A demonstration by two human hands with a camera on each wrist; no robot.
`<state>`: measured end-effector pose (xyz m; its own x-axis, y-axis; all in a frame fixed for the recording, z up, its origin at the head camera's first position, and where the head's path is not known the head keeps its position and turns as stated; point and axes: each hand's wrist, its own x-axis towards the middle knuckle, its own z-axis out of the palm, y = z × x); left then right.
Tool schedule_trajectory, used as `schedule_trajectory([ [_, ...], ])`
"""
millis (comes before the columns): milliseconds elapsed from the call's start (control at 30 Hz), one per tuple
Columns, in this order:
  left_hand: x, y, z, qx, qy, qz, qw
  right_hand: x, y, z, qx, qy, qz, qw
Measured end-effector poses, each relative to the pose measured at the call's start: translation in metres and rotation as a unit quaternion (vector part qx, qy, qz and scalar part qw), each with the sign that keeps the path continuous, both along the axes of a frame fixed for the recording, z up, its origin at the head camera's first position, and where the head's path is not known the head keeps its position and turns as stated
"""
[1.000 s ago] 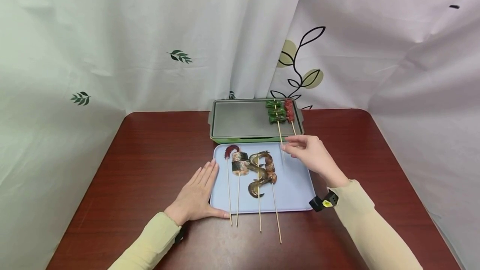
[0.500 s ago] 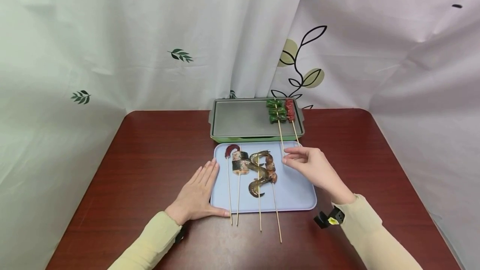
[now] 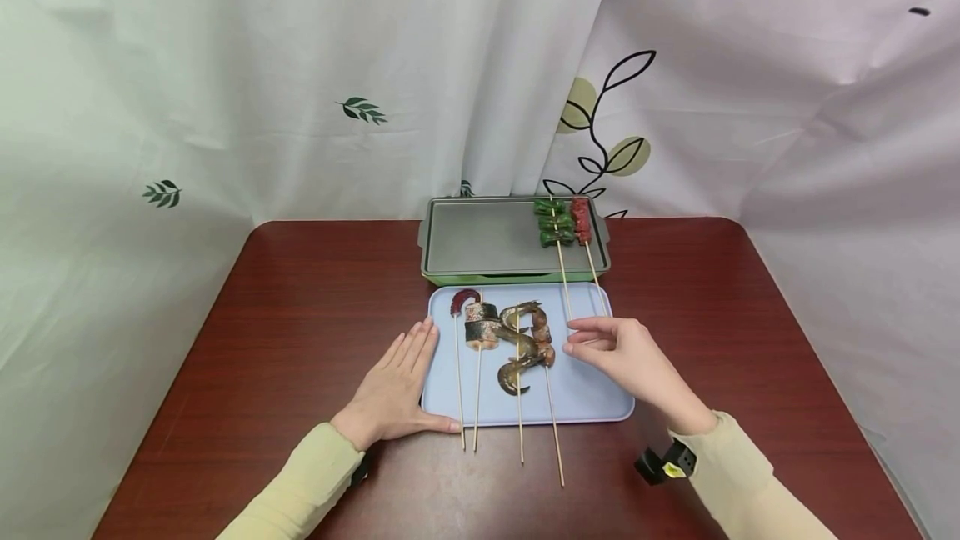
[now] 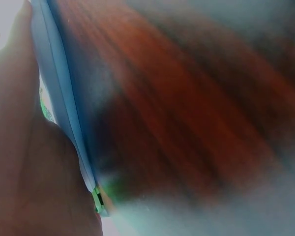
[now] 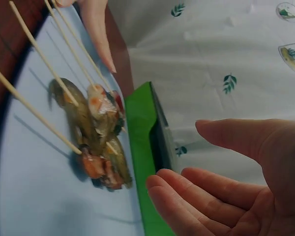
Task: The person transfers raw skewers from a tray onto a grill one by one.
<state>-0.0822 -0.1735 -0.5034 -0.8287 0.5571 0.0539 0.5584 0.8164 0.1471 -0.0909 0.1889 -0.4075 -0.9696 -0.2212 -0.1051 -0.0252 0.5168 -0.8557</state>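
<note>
My left hand [image 3: 397, 390] lies with fingers straight along the left edge of the light blue tray [image 3: 592, 398], its thumb at the front rim. Over the tray's right side is my right hand [image 3: 622, 357], fingertips close by the stick end of the green pepper skewer [image 3: 555, 223]. In the right wrist view the thumb and fingers [image 5: 201, 196] stand apart with nothing between them. The pepper skewer and a red meat skewer [image 3: 581, 219] lie side by side on the right of the grill plate [image 3: 480, 236], their sticks reaching over the tray.
On the tray lie a dark red curled tentacle skewer [image 3: 463, 300], a fish chunk skewer [image 3: 482, 326], a skewer of curled grey-brown pieces [image 3: 513, 377] and a brown meat skewer [image 3: 542, 327]. Their sticks overhang the front rim. A white curtain [image 3: 300, 65] hangs behind the table [image 3: 315, 298].
My right hand has drawn back toward the front along the pepper skewer's stick and now stands off its end. The pepper skewer stays on the grill plate. The left hand has not moved.
</note>
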Motion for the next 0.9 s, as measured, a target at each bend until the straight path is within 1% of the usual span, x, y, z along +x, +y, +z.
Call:
schedule_trajectory([
  [267, 0.001, 0.001, 0.001, 0.010, 0.010, -0.003, 0.9999, 0.011, -0.002, -0.020, -0.005, -0.025, 0.003, 1.000],
  [433, 0.001, 0.001, 0.002, 0.020, 0.009, -0.006, 0.9997, 0.017, -0.005, -0.036, -0.008, -0.041, -0.006, 0.999],
  [600, 0.000, 0.001, 0.002, 0.019, 0.007, -0.006, 0.9998, 0.023, -0.009, -0.050, -0.005, -0.053, -0.016, 0.998],
  [700, 0.000, 0.001, 0.002, 0.016, 0.007, -0.005, 0.9998, 0.025, -0.011, -0.055, -0.011, -0.057, -0.016, 0.998],
  [900, 0.000, 0.001, 0.001, -0.005, 0.006, 0.000, 1.0000, 0.028, -0.016, -0.059, -0.021, -0.056, -0.018, 0.998],
])
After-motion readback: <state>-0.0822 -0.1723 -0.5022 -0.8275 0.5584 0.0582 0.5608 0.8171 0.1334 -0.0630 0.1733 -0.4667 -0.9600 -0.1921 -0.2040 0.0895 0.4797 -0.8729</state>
